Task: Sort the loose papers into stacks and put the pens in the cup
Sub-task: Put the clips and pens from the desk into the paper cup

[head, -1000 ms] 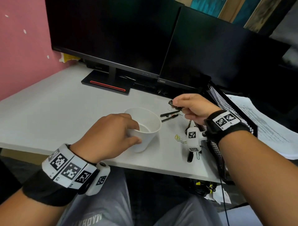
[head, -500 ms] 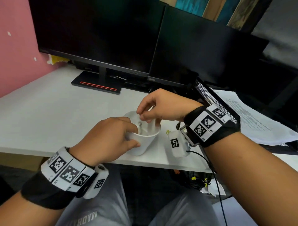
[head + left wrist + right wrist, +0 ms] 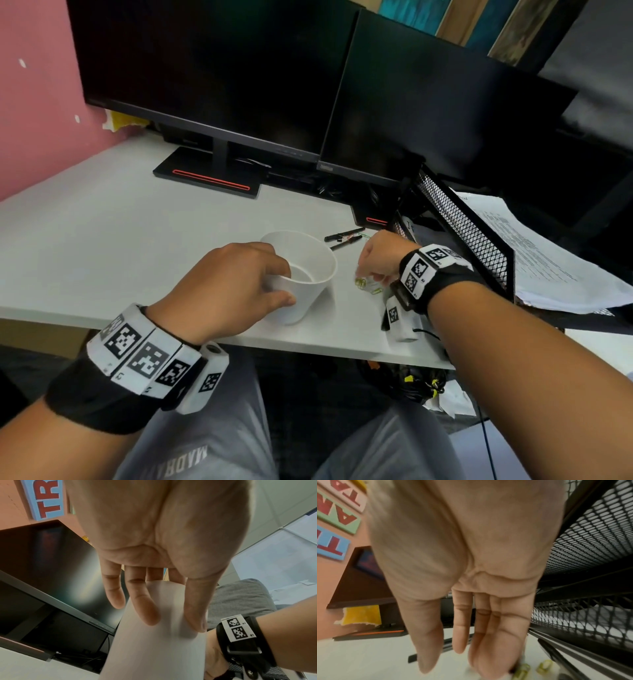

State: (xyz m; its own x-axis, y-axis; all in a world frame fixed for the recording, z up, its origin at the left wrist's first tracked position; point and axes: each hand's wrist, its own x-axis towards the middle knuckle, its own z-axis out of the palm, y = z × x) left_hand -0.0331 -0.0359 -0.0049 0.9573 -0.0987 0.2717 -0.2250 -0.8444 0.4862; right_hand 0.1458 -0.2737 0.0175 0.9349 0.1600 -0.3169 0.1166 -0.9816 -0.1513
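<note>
left hand [image 3: 226, 287] sits nearest the desk's front edge, fingers and thumb curled round the side of the cup [image 3: 308, 270]; the left wrist view confirms the clamp on the white wall. cup stands upright on the desk [image 3: 102, 240], mouth up; no pen shows above its rim in the head view. right hand [image 3: 378, 257] is just to the right of the cup, apart from it, low over the desk beside a few yellow-green clips [image 3: 363, 283]. right wrist view shows its fingers [image 3: 494, 635] extended and close together, tips pointing down toward the clips; nothing visibly held, though the tips are blurred and whether they touch a clip cannot be told. beyond both hands lie two pens [image 3: 344, 238], dark, side by side, flat on the desk, with another clip or two at their right ends. their long axes run left-to-right with a slight rise toward the far right, roughly crosswise to the right forearm. judgement: pens lie forward and slightly left of the right hand, just past the cup's far-right rim; the right hand is plainly the nearer one, the left being occupied. a forward reach with a pinch across the barrels suits. farther right, papers [image 3: 534, 260] rest on a mesh tray [image 3: 469, 226], well apart from the pens.
</note>
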